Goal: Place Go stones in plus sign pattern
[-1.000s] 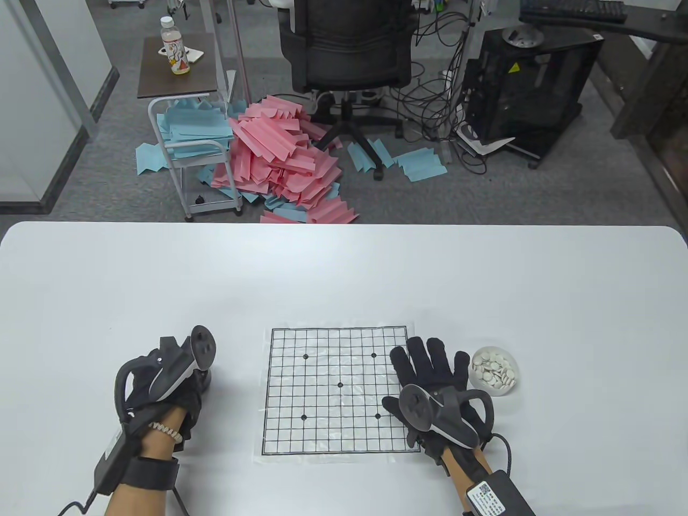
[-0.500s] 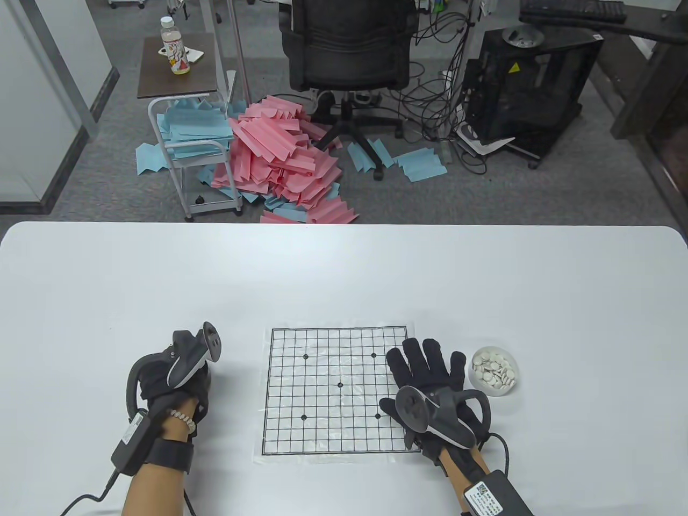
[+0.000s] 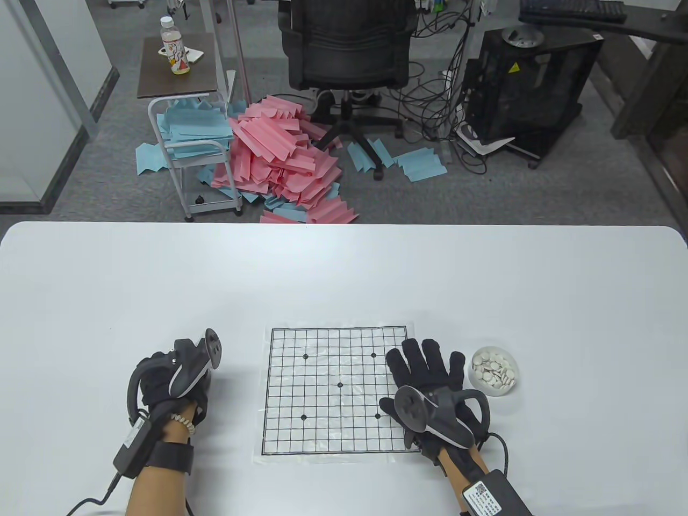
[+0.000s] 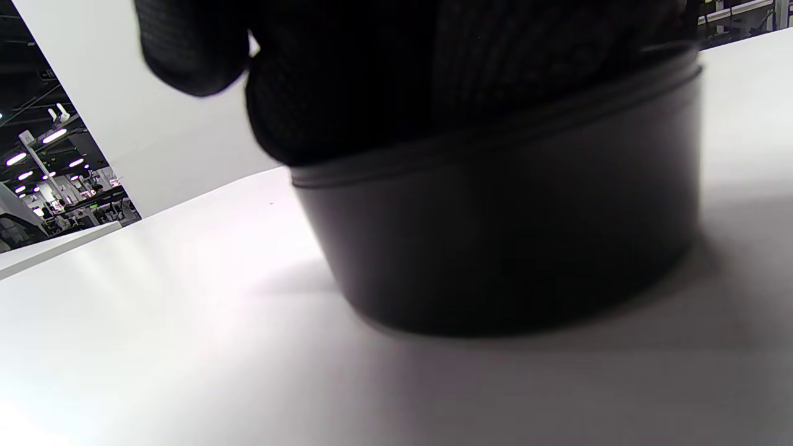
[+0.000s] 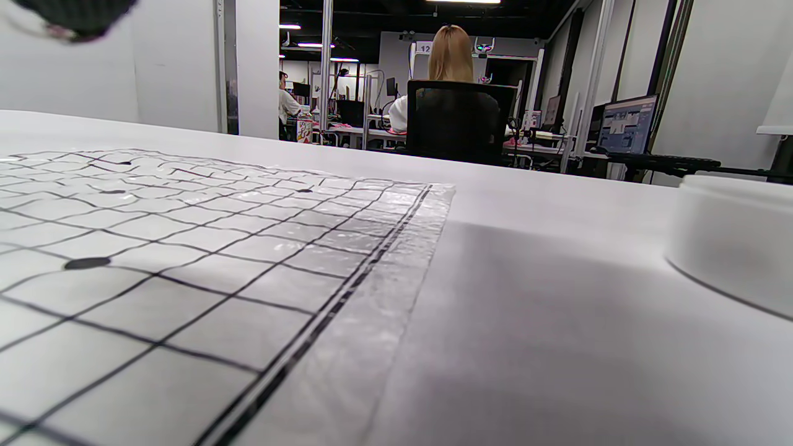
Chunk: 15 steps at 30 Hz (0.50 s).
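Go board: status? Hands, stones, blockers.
Left hand over dark bowl, grip unclear. Right hand flat, fingers spread, on Go board right edge. No stones placed; white stones in bowl. Nothing on the grid.

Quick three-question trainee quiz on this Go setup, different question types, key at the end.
1. True or false: stones already lie on the grid sheet.
2. What colour are the stones in the white bowl? A black, B white, C red.
3. Which hand rests flat, fingers spread, over the sheet's edge?

Key: 1 false, the sheet bears no stones. 2 B. 3 the right hand; the left hand is over a dark bowl.
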### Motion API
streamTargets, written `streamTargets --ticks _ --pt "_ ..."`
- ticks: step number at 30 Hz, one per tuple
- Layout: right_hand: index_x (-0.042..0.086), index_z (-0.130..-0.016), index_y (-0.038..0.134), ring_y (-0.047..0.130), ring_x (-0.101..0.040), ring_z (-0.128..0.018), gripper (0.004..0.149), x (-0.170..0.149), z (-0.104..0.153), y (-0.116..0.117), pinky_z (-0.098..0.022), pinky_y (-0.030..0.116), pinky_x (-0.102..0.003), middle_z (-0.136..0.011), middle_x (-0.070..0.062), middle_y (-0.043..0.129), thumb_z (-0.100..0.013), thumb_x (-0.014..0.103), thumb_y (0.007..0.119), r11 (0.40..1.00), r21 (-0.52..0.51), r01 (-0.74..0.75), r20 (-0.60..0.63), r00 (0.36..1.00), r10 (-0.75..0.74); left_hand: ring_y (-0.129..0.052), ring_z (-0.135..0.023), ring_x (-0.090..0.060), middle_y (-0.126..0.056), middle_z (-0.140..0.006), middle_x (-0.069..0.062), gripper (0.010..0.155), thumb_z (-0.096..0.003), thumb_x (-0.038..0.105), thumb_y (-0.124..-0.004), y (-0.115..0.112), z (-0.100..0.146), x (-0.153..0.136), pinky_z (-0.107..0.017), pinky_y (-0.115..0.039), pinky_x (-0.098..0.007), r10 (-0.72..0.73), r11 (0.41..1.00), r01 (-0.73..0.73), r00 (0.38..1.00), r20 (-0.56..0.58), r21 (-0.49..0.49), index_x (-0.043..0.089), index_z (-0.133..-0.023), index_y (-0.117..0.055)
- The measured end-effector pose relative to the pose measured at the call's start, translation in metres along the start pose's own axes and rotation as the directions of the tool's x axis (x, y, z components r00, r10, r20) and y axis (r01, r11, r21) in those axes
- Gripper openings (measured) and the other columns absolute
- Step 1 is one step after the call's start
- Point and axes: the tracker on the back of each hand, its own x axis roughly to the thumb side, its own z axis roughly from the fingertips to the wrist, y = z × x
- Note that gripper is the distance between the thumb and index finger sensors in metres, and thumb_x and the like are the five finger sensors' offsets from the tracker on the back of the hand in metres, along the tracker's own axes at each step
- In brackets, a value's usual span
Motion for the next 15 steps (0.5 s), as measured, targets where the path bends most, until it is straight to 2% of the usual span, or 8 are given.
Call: streamTargets --ticks 15 --pt "0.038 -0.110 0.036 0.033 -0.040 -0.115 0.084 -0.0014 0.0000 0.0002 -0.075 0.028 -0.074 -0.121 0.000 0.030 -0.039 0.066 0.072 1.000 -0.001 0.003 -0.004 1.000 -0.003 -0.099 -0.060 -0.025 -0.107 -0.072 0.004 0.037 -0.0350 0.039 -0.095 -0.0005 -0.0007 -0.0070 -0.062 -0.072 -0.055 0.044 0.998 -0.043 0.998 -0.042 0.037 0.033 -0.071 -0.098"
